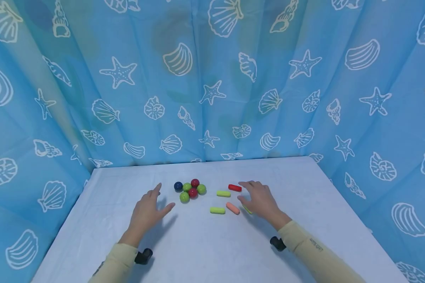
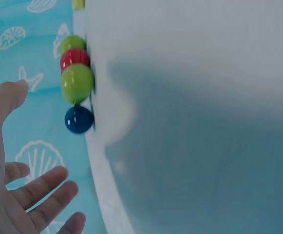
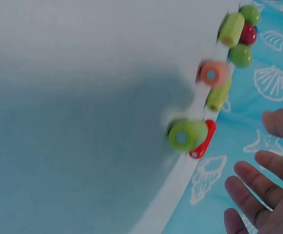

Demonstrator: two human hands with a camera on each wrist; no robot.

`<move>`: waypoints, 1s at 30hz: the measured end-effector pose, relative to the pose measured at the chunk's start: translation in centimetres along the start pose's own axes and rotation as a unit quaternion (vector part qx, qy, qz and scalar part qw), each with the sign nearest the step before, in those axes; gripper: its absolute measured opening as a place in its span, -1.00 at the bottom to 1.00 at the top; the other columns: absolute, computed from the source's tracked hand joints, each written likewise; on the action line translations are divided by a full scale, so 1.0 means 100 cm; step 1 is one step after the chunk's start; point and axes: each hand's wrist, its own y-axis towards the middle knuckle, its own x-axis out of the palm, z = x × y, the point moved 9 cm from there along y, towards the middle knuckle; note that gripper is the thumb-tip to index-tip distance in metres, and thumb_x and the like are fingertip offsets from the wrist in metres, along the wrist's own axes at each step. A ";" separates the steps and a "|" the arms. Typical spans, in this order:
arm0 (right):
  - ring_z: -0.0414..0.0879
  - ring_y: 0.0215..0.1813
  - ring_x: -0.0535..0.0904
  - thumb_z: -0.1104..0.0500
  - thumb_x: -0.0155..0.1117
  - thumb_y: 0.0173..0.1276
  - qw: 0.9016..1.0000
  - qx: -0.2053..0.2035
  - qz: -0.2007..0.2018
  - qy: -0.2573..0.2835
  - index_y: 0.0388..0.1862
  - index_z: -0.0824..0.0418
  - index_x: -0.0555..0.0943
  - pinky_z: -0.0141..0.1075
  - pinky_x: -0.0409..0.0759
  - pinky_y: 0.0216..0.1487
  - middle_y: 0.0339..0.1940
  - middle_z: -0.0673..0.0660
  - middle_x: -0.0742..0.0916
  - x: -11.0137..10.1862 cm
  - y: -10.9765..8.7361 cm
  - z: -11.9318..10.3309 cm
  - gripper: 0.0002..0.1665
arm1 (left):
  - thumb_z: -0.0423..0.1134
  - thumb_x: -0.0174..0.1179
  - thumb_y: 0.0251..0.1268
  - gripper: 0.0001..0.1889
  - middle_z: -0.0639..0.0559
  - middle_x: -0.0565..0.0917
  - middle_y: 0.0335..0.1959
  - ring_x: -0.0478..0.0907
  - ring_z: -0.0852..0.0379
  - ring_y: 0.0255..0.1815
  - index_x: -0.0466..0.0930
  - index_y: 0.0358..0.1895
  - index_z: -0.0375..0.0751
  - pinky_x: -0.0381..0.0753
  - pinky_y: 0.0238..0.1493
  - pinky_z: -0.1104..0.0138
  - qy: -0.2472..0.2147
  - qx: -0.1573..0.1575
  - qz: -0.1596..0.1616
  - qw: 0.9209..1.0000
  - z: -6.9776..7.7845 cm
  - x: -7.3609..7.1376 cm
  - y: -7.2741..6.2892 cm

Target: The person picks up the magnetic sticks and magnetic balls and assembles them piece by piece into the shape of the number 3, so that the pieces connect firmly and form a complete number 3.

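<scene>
My left hand (image 1: pixel 146 212) hovers over the white table with fingers spread, holding nothing. To its right lies a cluster of small glossy balls: one navy ball (image 1: pixel 178 186), two red balls (image 1: pixel 193 193) and three green balls (image 1: pixel 184 197). My right hand (image 1: pixel 263 202), also holding nothing, is held above several short, rounded cylinders. Nearest its fingers are a red cylinder (image 1: pixel 235 188) and a yellow-green cylinder (image 1: pixel 247 210), which the hand partly covers in the head view. A salmon cylinder (image 1: pixel 232 208) and two more yellow-green cylinders (image 1: pixel 217 210) lie left of it.
A white cloth (image 1: pixel 205 251) covers the table. Behind it and on both sides hangs a blue curtain (image 1: pixel 205 114) printed with white shells and starfish. Black wrist cameras (image 1: pixel 143 256) sit at both cuffs.
</scene>
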 end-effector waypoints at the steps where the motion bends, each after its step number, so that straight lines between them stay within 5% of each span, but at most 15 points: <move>1: 0.13 0.26 0.53 -0.08 0.46 0.32 1.000 0.003 0.000 0.008 0.38 0.09 0.54 0.13 0.48 0.24 0.24 0.18 0.65 0.001 -0.001 -0.001 -0.31 | 0.21 0.33 0.27 -0.04 -0.34 0.55 0.27 0.45 -0.32 0.31 0.15 0.57 -0.24 0.44 0.27 -0.21 -0.008 0.001 0.000 1.000 0.001 0.001 -0.001; 7: -0.07 -0.13 0.60 0.06 0.52 0.27 0.996 0.010 -0.014 0.083 0.19 0.10 0.66 -0.13 0.62 -0.05 -0.13 0.04 0.71 0.006 -0.011 -0.015 -0.49 | 0.13 0.39 0.25 -0.20 -0.18 0.66 0.04 0.59 -0.15 0.10 0.37 0.45 -0.21 0.60 0.11 -0.06 -0.038 0.012 0.005 0.999 0.011 0.008 -0.011; 15: -0.18 -0.29 0.51 0.02 0.47 0.34 0.988 0.011 -0.033 0.147 0.10 0.05 0.69 -0.37 0.54 -0.36 -0.27 -0.10 0.66 0.019 -0.023 -0.032 -0.62 | 0.00 0.46 0.22 -0.38 -0.07 0.66 -0.07 0.61 -0.04 -0.02 0.52 0.27 -0.22 0.64 0.02 0.03 -0.096 0.015 0.005 0.995 0.020 0.020 -0.021; 30: -0.18 -0.23 0.58 0.11 0.51 0.29 0.992 0.015 -0.035 0.119 0.01 0.06 0.68 -0.25 0.66 -0.10 -0.27 -0.07 0.70 0.040 -0.025 -0.051 -0.68 | -0.06 0.49 0.19 -0.42 0.00 0.68 -0.10 0.62 0.03 -0.06 0.56 0.22 -0.20 0.63 -0.01 0.08 -0.139 0.030 0.008 0.990 0.032 0.038 -0.030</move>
